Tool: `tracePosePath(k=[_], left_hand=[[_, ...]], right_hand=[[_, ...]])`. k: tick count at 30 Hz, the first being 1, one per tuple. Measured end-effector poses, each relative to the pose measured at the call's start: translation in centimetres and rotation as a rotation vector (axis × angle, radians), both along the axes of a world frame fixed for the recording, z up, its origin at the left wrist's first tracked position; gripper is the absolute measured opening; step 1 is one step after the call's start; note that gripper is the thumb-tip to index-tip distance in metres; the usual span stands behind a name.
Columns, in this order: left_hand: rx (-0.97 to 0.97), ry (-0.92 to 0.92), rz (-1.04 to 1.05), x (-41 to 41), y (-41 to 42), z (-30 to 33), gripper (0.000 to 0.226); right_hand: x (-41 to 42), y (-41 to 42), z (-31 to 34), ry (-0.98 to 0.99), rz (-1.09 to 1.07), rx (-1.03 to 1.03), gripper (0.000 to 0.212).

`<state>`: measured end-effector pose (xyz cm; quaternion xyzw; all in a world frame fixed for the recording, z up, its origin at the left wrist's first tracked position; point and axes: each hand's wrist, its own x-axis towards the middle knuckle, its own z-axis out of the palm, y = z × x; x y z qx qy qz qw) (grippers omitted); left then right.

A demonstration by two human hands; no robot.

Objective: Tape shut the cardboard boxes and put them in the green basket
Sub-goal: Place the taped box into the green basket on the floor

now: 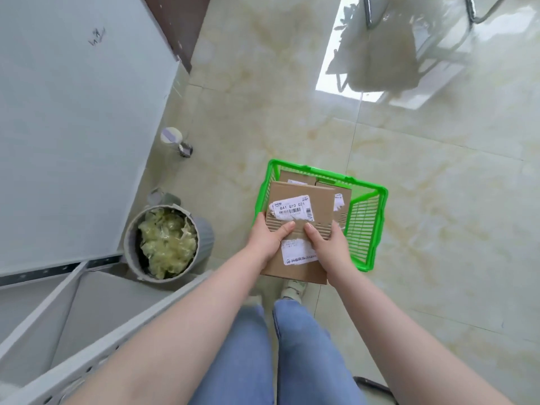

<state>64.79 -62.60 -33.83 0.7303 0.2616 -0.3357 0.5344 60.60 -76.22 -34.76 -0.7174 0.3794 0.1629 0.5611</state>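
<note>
We read "841 010 021" in dark digits on the white shipping label (293, 208) stuck to the upper part of the held cardboard box (301, 229), centre of the frame, with barcodes just beneath the number. A second white label (297, 252), lower on the same box, carries print too small for us to read. Dark scribbles (97, 36) mark the pale table surface (73, 127), upper left; we cannot decipher them.

Glossy tiled floor (423, 176) below your hands: a green basket (368, 226) just beyond them, a grey bin (201, 232) to their left.
</note>
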Motion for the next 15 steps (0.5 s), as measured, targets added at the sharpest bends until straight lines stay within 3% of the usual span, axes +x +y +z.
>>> tracePosePath(k=[3, 7, 15], left_hand=[[-0.005, 0.006, 0.013, 2.8, -0.9, -4.6, 0.054], [0.010, -0.004, -0.126, 6.5, -1.4, -11.8, 0.068], [0.077, -0.052, -0.217, 11.3, -2.7, -23.9, 0.067]], right_hand=[[3.0, -0.7, -4.4, 0.012, 0.001, 0.005, 0.042], [6.3, -1.7, -11.6, 0.052, -0.050, 0.030, 0.047], [10.5, -3.0, -23.5, 0.043, -0.085, 0.008, 0.027]])
